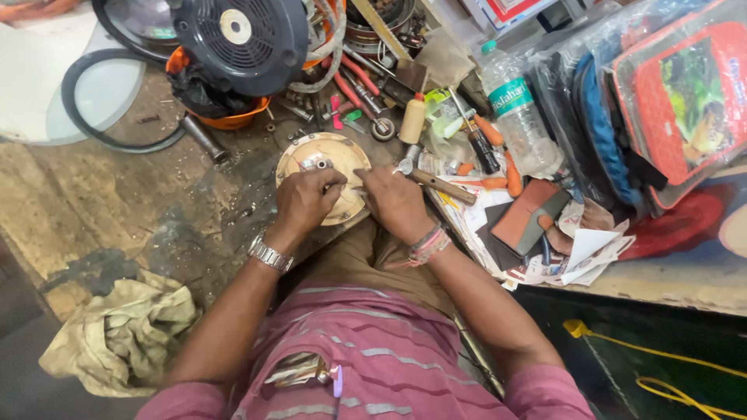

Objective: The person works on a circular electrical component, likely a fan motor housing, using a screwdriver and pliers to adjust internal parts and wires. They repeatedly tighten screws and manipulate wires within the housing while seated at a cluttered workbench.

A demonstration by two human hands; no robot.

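Mid-frame at the desk (117,218) edge, our left hand (305,199) clamps the disc (323,159) while our right hand (395,201) pinches something hidden; one slip could tip the disc off onto our lap.

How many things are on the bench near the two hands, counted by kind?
Round metal disc: 1
Hammer: 1
Plastic water bottle: 1
Rag: 1
Hands, left hand and right hand: 2
Total: 6
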